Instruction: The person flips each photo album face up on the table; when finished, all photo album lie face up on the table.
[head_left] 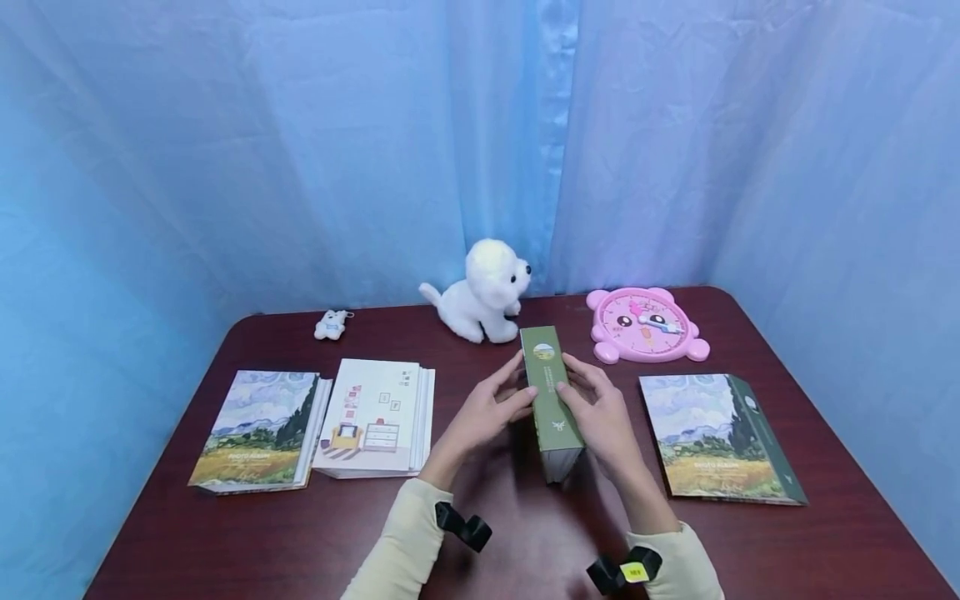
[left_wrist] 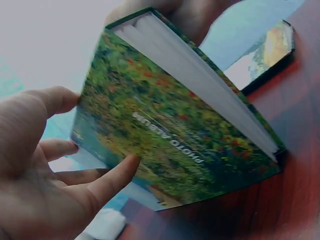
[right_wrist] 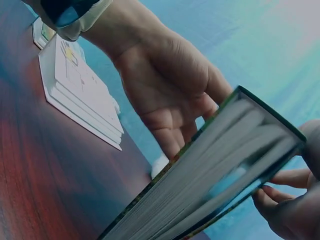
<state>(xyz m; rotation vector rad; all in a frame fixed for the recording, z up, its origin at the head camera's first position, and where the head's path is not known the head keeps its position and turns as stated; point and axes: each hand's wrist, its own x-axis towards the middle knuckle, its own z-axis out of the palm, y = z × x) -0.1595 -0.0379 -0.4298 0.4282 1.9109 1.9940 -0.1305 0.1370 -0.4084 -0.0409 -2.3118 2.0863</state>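
Observation:
A thick photo album [head_left: 553,396] stands at the middle of the table with its green spine facing up. My left hand [head_left: 486,408] grips it from the left, thumb at the spine and fingertips against the flowery cover [left_wrist: 165,135]. From the right, my right hand [head_left: 606,417] holds the other side, its thumb also on the spine. The right wrist view shows the album's page edges [right_wrist: 210,165] fanned between the two covers, with a hand on each side. In the left wrist view, "PHOTO ALBUM" is printed on the cover.
Two albums lie flat at left, one with a landscape cover [head_left: 258,429], one white [head_left: 371,417]. Another landscape album [head_left: 708,437] lies at right. Along the back are a small white plush charm [head_left: 330,325], a white plush dog [head_left: 483,292] and a pink toy clock [head_left: 645,325].

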